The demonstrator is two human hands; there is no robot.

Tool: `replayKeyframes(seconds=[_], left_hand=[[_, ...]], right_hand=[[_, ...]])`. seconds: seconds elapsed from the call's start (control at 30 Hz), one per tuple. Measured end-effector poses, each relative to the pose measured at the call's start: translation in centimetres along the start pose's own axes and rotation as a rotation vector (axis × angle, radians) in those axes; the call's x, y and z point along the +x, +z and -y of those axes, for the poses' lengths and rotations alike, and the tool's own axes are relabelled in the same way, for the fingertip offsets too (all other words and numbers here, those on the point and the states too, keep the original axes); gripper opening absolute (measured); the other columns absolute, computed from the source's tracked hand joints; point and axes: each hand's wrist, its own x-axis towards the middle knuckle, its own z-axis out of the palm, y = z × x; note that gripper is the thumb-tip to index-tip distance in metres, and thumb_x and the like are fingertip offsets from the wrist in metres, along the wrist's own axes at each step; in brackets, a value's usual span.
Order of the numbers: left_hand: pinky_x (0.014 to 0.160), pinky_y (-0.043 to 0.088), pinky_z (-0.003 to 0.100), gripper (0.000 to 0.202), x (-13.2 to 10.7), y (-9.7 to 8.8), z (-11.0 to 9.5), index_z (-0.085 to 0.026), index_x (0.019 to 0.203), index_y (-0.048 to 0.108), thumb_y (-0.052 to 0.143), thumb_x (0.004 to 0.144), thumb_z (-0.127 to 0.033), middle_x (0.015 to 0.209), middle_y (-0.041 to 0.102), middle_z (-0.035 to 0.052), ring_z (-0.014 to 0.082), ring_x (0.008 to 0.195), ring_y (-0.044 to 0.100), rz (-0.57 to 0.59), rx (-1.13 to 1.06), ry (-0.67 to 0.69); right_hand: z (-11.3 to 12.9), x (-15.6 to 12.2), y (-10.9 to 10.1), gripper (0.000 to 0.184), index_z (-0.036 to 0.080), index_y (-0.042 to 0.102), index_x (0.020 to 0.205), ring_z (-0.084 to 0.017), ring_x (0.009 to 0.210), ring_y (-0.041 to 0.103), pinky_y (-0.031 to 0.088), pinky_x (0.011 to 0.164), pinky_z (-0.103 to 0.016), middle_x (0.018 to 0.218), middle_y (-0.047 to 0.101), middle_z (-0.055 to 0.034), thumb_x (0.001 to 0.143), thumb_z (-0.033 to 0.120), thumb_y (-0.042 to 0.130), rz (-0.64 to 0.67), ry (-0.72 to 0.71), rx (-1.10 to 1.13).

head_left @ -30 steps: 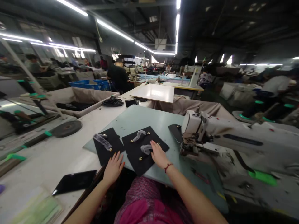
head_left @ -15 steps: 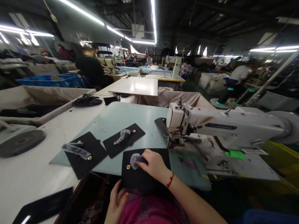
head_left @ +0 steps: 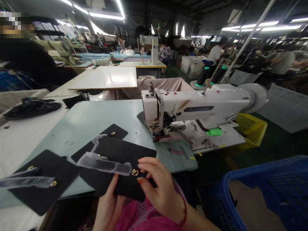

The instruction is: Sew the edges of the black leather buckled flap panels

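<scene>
Panel (head_left: 120, 154), centre: matt black, leather-like. Strip (head_left: 103, 165): clear glossy plastic film. Snap (head_left: 134, 172): shiny gold metal. Machine (head_left: 197, 107): glossy white enamel. Tabletop (head_left: 79, 123): smooth pale-green laminate.

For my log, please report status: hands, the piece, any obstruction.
Left hand and right hand both hold flat black panel with brass stud. Clear plastic strip lies across it. White sewing machine apart, beyond.

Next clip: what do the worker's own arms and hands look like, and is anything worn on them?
No sleeves or gloves show on either arm. The right hand has a thin red cord bracelet at the wrist, and its nails are painted orange-red. The left hand shows no ring or band that I can see.
</scene>
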Motion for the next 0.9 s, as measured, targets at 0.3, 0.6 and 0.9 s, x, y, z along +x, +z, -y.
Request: replayKeyframes(seconds=[0.3,0.6,0.9], left_hand=[[0.111,0.038,0.046,0.051,1.9,-0.8,-0.4,-0.03,0.141,0.052,0.043,0.094,-0.012,0.125,0.069,0.0021,0.0242,0.123,0.059,0.052,0.008,-0.133],[0.112,0.038,0.049,0.043,4.4,-3.1,1.6,-0.03,0.135,0.058,0.044,0.095,-0.019,0.117,0.073,0.0057,0.0258,0.12,0.062,0.169,0.013,-0.373],[0.112,0.039,0.052,0.046,-0.6,-1.4,7.7,-0.026,0.116,0.068,0.065,0.082,-0.057,0.132,0.063,0.0097,0.0323,0.129,0.054,0.494,0.03,-0.488]], right_hand=[[-3.7,-2.2,-3.6,0.04,0.014,0.064,0.11,-0.011,0.064,0.062,0.044,0.048,-0.017,0.088,0.069,-0.0074,0.093,0.049,0.056,-0.027,0.692,0.414],[-1.9,-0.9,-2.7,0.042,0.015,0.06,0.075,-0.008,0.05,0.056,0.04,0.048,-0.017,0.06,0.057,0.0006,0.102,0.041,0.041,0.112,0.499,0.116],[-1.9,-3.0,-1.0,0.032,0.013,0.064,0.117,-0.016,0.085,0.069,0.055,0.075,-0.026,0.097,0.073,-0.0094,0.103,0.023,0.036,0.288,-0.032,-0.423]])
